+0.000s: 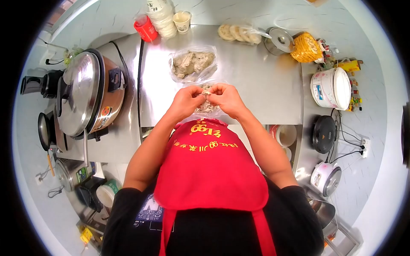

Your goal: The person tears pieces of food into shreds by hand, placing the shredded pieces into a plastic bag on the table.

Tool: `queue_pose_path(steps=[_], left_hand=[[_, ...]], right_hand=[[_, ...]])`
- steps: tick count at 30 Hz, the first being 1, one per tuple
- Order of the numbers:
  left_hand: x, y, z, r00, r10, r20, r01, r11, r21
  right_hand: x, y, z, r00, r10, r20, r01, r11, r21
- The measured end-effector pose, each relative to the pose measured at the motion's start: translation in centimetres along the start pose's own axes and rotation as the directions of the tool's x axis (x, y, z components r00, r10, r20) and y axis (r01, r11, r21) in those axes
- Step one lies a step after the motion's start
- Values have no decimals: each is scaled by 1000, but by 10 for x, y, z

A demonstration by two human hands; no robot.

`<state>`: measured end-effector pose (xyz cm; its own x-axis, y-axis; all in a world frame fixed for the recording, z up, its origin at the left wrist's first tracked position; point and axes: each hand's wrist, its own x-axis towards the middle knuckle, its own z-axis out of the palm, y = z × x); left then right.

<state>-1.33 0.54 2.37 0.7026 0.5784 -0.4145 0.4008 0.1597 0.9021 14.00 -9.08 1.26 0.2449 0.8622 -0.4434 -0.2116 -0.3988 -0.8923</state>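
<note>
Close together over the near edge of the steel counter, my left hand (188, 101) and my right hand (225, 100) both pinch a small pale piece of food (206, 91). Below my fingers lies a clear plastic bag with shredded pale pieces (206, 106), partly covered by my hands. Just beyond them, an open clear bag holds a larger heap of greyish-beige food (193, 64). What the food is, I cannot tell.
Left stands a large lidded cooker (92, 91). At the back are a red cup (146, 29), stacked cups (164, 21), bagged flat rounds (239, 33) and a lidded steel pot (279, 40). On the right are a white bucket (331, 88) and a rice cooker (326, 178).
</note>
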Motion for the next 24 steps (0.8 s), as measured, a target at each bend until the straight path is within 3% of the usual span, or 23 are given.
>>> queue_pose_path(steps=[2, 8, 11, 14, 20, 24], left_hand=[[2, 3, 1, 1000, 7, 11, -7, 1000, 25], [9, -9, 12, 999, -3, -40, 0, 997, -82], [15, -18, 15, 995, 2, -98, -4, 1000, -22], [19, -21, 14, 990, 15, -143, -9, 999, 43], [23, -30, 0, 978, -103, -179, 77, 986, -146], [21, -28, -3, 984, -127, -121, 89, 956, -280]], right_hand=[[4, 6, -1, 997, -52, -49, 48, 996, -78], [6, 20, 5, 959, -246, -143, 246, 969, -15], [-3, 16, 6, 959, -263, -108, 247, 959, -139], [-8, 12, 10, 955, -280, -96, 267, 955, -127], [-15, 10, -6, 956, -221, -196, 240, 967, 81], [-4, 22, -18, 974, -134, -181, 145, 988, 52]])
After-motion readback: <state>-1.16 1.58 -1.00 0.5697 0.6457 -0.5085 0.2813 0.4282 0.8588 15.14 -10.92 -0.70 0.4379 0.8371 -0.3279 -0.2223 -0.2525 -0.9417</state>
